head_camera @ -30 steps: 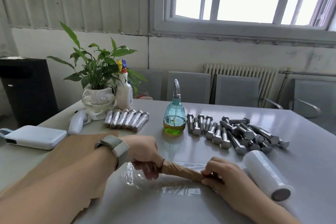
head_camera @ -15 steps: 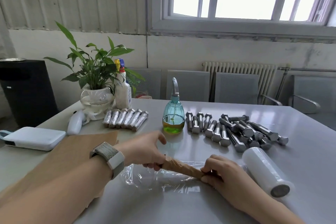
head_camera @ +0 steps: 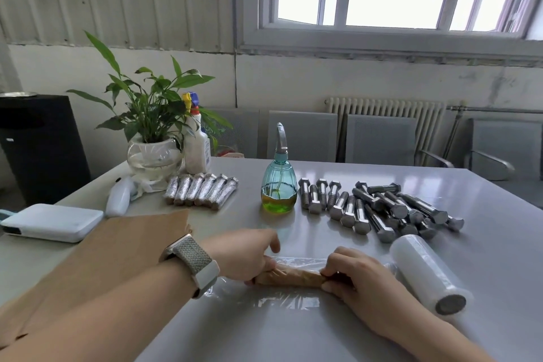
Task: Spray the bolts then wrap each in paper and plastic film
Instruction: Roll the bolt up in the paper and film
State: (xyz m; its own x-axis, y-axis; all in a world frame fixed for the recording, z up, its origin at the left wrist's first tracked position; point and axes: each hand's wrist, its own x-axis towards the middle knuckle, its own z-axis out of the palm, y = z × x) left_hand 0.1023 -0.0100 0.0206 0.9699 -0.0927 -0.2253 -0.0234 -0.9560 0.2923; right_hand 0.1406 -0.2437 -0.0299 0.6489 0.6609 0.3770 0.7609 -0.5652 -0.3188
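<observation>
Bolts (head_camera: 379, 209): a bare steel batch, roughly twenty though overlap prevents an exact count, lies right of one spray bottle (head_camera: 278, 185). Six finished wrapped bolts (head_camera: 201, 193) sit in a row near the plant (head_camera: 152, 114). One paper-wrapped bolt (head_camera: 291, 278) lies on the plastic film (head_camera: 264, 298) at the near table (head_camera: 293, 338) edge. One film roll (head_camera: 429, 273) rests to its right. Left hand (head_camera: 244, 258) grips the bolt's left end; right hand (head_camera: 357, 281) pinches the right end. Against half a second ago, the bolt lies level rather than slanted, and film now covers its top.
</observation>
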